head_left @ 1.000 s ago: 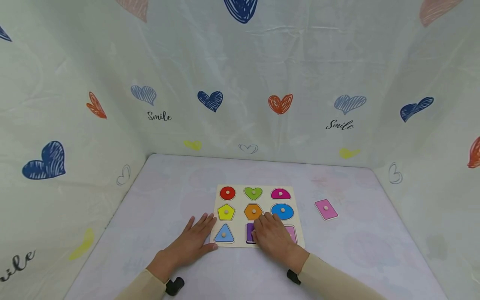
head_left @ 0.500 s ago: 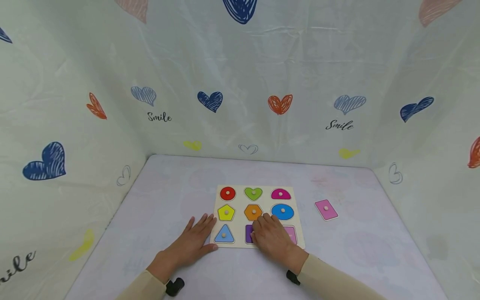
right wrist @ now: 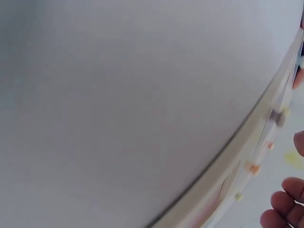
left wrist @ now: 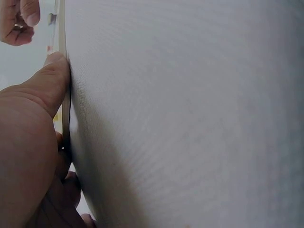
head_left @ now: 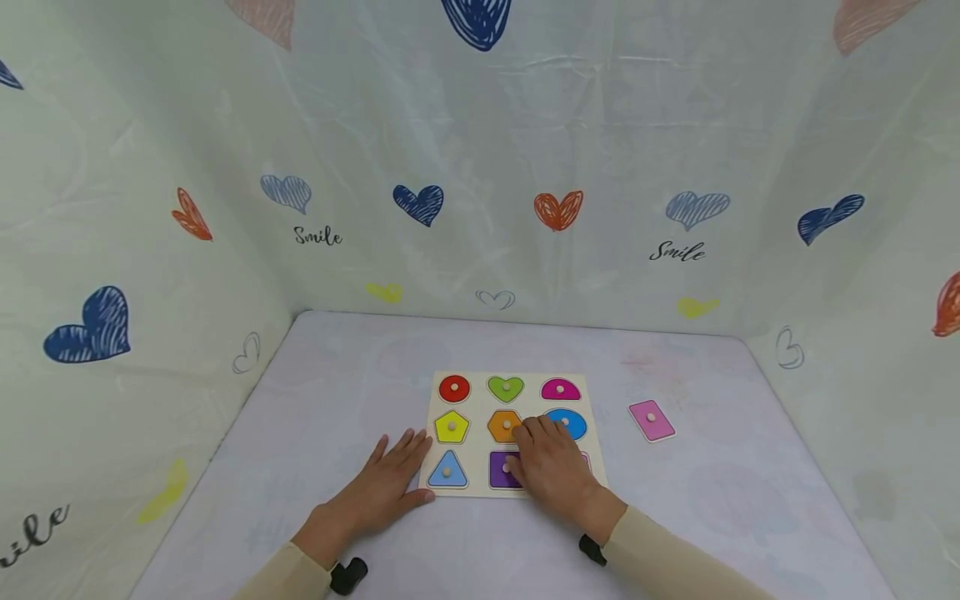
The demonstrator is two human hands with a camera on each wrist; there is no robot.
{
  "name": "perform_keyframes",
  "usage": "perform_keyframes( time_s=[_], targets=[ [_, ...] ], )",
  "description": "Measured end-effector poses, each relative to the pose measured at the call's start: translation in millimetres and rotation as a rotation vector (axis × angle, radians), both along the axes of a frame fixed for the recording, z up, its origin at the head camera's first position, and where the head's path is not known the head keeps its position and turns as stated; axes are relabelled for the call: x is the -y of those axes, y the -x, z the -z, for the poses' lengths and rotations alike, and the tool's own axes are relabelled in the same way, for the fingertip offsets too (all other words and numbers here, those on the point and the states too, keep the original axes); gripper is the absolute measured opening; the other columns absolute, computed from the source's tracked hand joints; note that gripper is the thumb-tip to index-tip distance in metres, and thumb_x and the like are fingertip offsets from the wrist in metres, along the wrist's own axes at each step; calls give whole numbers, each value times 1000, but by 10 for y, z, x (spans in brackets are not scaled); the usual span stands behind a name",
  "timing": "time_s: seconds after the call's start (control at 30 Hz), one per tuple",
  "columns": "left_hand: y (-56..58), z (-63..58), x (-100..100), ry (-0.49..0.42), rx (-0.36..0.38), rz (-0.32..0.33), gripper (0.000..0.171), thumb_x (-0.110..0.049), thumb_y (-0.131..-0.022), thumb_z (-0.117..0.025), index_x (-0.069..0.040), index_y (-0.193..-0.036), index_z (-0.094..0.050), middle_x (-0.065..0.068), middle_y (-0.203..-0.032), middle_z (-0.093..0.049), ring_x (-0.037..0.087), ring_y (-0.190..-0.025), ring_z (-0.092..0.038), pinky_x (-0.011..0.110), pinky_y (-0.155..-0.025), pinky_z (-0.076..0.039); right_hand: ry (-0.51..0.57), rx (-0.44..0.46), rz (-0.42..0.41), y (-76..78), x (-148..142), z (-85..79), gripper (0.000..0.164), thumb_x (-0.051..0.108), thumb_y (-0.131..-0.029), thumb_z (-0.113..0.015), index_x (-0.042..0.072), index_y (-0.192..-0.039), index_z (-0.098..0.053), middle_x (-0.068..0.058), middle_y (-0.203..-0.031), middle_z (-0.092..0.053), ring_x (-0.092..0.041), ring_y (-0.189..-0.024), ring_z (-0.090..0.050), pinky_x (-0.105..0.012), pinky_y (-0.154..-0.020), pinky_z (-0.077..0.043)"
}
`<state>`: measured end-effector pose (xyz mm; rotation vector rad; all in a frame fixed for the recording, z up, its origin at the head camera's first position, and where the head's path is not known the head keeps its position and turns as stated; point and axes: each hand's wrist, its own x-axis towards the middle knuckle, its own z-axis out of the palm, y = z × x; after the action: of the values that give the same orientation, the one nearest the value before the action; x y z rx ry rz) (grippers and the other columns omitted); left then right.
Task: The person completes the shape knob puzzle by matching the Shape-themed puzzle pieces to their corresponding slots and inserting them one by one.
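A pale wooden knob puzzle board lies flat on the table with coloured shapes in three rows. My left hand is spread at its left edge; in the left wrist view the thumb lies along the board's side. Over the lower right of the board hovers my right hand, fingers loosely bent and holding nothing. Its thumb is close to the knob of the purple square, which sits in the bottom middle place. That hand overlaps the blue oval and mostly hides the pink bottom right place.
A loose pink rectangle with a knob lies on the white table to the right of the board. A light blue triangle fills the lower left place. Curtains printed with hearts stand behind and at both sides.
The right hand has let go of the purple square's knob and shifted slightly up and right, its fingers loosening. More of the purple square now shows. The left hand stays put.
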<state>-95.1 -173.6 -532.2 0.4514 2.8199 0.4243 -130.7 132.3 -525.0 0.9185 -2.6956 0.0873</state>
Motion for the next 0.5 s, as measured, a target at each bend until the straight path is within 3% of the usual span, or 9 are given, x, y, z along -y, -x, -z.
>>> perform_keyframes(
  time_s=[0.2,0.5],
  targets=[
    [-13,-27,-6,-3,4,-5,90,-57,-98,-68,-13,-167,-31,3,-174,-29,27,-165,-17,57,-133,-8,14,-24,46,81,-198,-58,53,35,-99,-73,1,-138,-61,-16,-135,-62,-33,-129,-58,-51,-112,-49],
    [-3,-2,-9,5,-12,-1,90,-57,-97,-68,-14,-167,-30,3,-174,-30,27,-164,-19,57,-133,-10,23,-40,160,163,-593,-100,61,33,-92,-82,1,-139,-60,-19,-136,-62,-38,-129,-57,-57,-110,-50]
  ],
)
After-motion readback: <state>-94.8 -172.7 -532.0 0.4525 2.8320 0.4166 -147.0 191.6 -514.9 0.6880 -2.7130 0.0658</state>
